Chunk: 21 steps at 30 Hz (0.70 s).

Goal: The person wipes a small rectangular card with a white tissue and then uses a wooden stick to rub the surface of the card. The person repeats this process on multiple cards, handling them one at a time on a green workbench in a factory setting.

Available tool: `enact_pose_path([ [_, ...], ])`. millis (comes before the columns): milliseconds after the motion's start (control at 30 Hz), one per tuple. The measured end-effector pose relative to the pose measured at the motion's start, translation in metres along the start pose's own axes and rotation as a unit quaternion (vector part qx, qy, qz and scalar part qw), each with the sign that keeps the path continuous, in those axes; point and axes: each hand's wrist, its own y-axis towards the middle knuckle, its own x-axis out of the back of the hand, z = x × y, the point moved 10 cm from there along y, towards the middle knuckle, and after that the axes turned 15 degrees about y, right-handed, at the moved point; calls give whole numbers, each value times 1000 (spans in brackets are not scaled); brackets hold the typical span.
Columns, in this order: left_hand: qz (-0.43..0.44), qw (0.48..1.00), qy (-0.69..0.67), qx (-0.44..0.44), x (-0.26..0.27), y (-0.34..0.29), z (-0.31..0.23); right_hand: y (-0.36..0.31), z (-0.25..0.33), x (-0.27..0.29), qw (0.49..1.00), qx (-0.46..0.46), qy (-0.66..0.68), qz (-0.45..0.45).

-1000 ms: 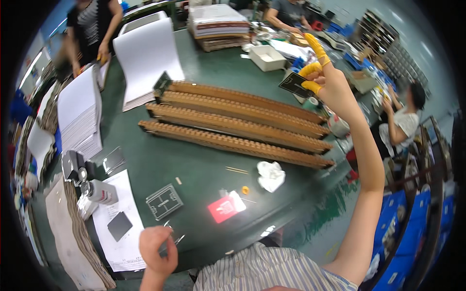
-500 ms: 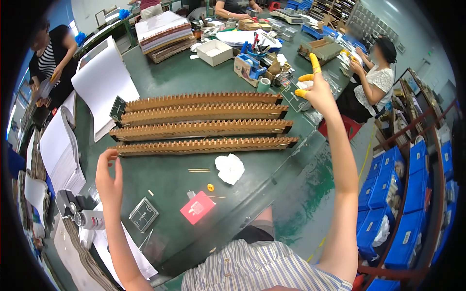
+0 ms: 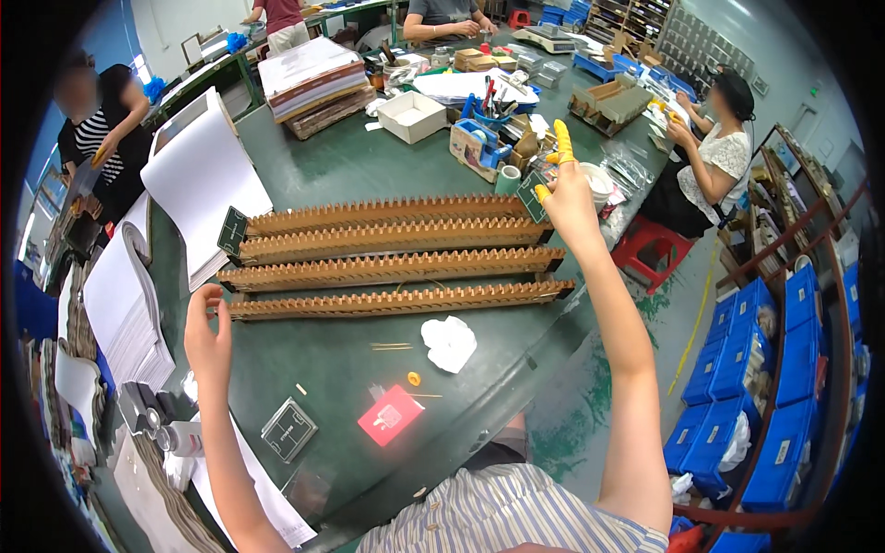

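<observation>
Four long brown notched racks lie side by side across the green table, the nearest being the front rack. My right hand, with yellow finger cots on its fingers, pinches a dark green card with white lines by its right side. That card is at the far right end of the racks. A similar card stands tilted at their far left end. Beside the front rack's left end is my left hand, fingers curved, thumb apart, nothing visible in it. A stack of such cards lies nearer me.
Near me lie a pink card, crumpled white tissue, thin sticks and a yellow finger cot. A tape dispenser and white box stand beyond the racks. People work around the table; blue bins fill shelves at right.
My right hand has moved left with the card, bringing it to the racks' right end. The view has shifted slightly; my left hand stays by the front rack's end.
</observation>
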Motion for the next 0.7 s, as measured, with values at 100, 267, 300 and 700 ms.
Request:
enact_pose_path([
  [100, -17, 1000, -2, -9, -3, 4, -3, 0, -6, -5, 999, 21, -26, -8],
  [267, -32, 999, 1, -3, -5, 13, 0, -3, 2, -7, 997, 30, -69, -8],
  [300, -34, 999, 11, 3, -5, 17, 4, -4, 3, -9, 997, 35, -73, -8],
  [700, -10, 997, 39, 69, -61, 85, 49, -13, 3, -22, 991, 61, -114, -27],
])
